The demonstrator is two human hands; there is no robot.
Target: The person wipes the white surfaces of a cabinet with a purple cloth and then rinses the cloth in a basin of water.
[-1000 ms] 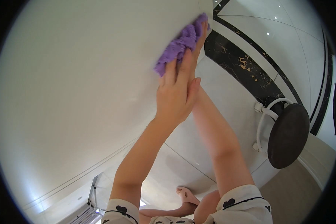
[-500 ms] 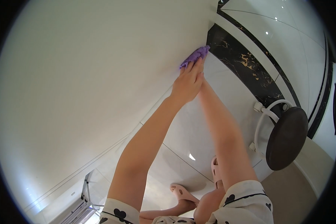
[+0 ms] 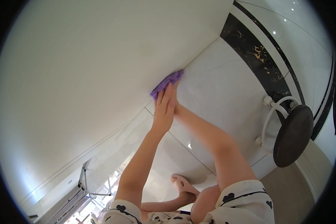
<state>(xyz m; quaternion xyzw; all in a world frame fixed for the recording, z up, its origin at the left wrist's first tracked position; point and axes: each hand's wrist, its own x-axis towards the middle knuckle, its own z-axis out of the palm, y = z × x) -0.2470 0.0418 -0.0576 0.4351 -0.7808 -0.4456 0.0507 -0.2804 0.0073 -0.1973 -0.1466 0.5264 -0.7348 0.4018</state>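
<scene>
A purple cloth (image 3: 167, 84) is pressed against the pale wall (image 3: 89, 63), low down by the seam where wall and floor meet. My left hand (image 3: 163, 114) lies over the cloth's near side, its fingers stretched along it and gripping it. Just behind, my right hand (image 3: 176, 93) also holds the cloth; the left hand partly covers it, so most of its fingers are hidden. Both forearms reach up from the lower edge and come together at the cloth.
Right of my arms stands a low stool (image 3: 294, 136) with a dark round seat and white curved legs on casters. A black marble strip (image 3: 255, 54) with gold veins runs along the far right wall. A pink slipper (image 3: 183, 183) is on my foot on the tiled floor (image 3: 220, 86).
Both hands and the cloth have slid along the wall's foot, leftward and closer to me, away from the black marble corner. The view has shifted slightly.
</scene>
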